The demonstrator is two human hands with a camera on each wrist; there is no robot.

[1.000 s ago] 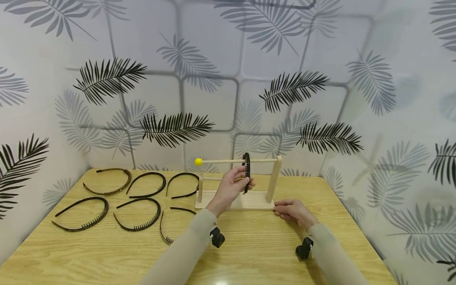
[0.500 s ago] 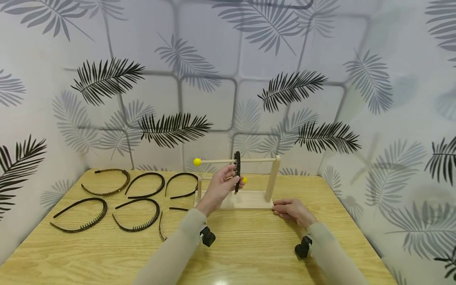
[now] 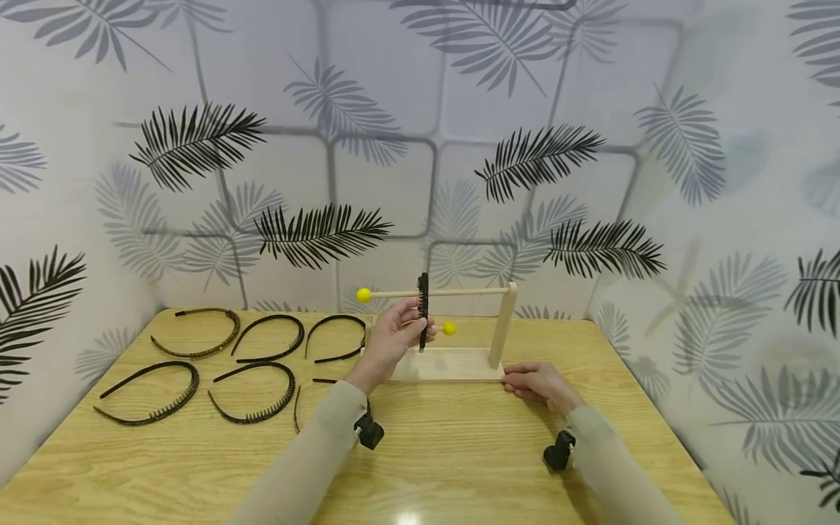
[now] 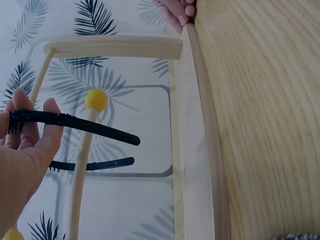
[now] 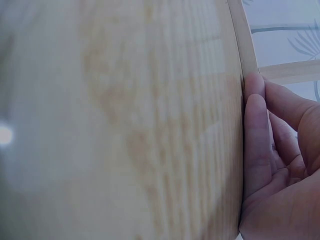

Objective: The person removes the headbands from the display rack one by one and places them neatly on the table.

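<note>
My left hand [image 3: 390, 341] pinches a black toothed hairband [image 3: 423, 310] between thumb and fingers. The band stands upright across the upper rod [image 3: 466, 292] of a wooden rack, left of the rod's middle. In the left wrist view, the tips of the hairband [image 4: 112, 132] hang free, one on each side of the lower rod [image 4: 80, 175], just below its yellow ball [image 4: 96, 100]. My right hand [image 3: 545, 386] holds the right end of the rack's base [image 3: 459, 364]; in the right wrist view, the fingertips [image 5: 256, 107] are right at that base's corner.
Several dark hairbands lie in two rows on the table's left, among them a brown braided one [image 3: 197, 356] and a toothed one [image 3: 256, 415]. My left sleeve partly covers another hairband [image 3: 297, 408]. A yellow ball [image 3: 364, 295] caps the upper rod's left end; a post [image 3: 504, 328] carries its right.
My left hand has moved left along the upper rod with the hairband, bringing the lower rod's yellow ball into sight. The right hand has stayed on the base.
</note>
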